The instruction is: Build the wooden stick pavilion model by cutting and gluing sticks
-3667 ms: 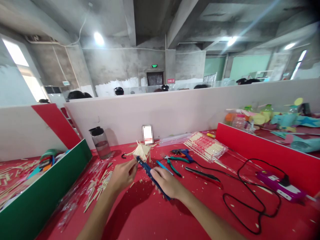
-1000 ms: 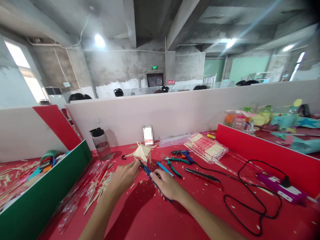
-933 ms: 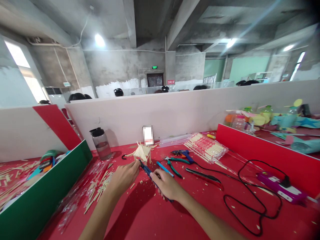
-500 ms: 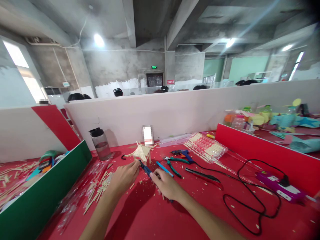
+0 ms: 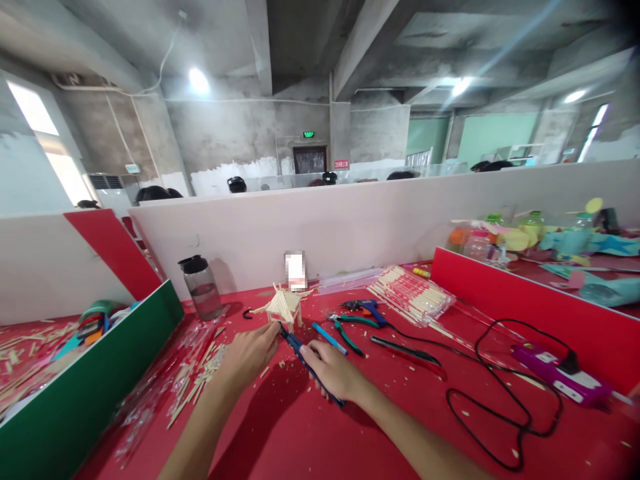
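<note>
My right hand (image 5: 336, 371) is closed round the handles of blue-handled cutting pliers (image 5: 296, 345), whose jaws point up-left toward my left fingertips. My left hand (image 5: 249, 355) pinches something small at the jaws; I cannot make it out. Just behind the jaws stands a small pavilion model of wooden sticks (image 5: 284, 306) on the red table (image 5: 310, 433).
A dark water bottle (image 5: 201, 287) stands at the back left. Loose sticks (image 5: 197, 380) lie left of my arm. Green-handled pliers (image 5: 347, 330), a blue glue gun (image 5: 367, 308), a stick bundle (image 5: 410, 297), a black cable (image 5: 500, 393) and a purple power strip (image 5: 560, 373) lie to the right.
The pliers have lowered and shifted slightly toward the model since the earliest frame. Both hands have stayed almost still over the last second.
</note>
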Action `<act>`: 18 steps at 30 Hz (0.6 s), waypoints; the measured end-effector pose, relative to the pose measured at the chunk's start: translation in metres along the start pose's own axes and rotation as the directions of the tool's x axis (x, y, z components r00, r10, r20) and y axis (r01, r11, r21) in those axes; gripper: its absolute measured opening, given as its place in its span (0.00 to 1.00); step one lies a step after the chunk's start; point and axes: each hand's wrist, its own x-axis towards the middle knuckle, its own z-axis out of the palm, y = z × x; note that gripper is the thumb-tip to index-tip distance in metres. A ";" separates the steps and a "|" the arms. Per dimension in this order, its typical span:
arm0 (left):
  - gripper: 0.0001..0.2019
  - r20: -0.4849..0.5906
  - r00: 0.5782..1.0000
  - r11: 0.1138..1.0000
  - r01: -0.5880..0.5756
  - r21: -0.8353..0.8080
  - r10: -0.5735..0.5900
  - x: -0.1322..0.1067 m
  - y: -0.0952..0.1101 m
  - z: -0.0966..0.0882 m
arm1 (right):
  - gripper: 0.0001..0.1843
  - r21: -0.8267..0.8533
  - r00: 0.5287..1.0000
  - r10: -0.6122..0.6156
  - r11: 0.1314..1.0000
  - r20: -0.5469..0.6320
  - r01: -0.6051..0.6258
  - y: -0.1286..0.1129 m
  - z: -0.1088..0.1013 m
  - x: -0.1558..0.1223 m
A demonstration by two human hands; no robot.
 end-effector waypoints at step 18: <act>0.10 -0.066 0.997 0.999 0.028 -0.046 -0.031 0.001 0.004 0.000 | 0.18 -0.160 0.990 -0.088 0.985 -0.109 0.070 -0.018 -0.004 -0.006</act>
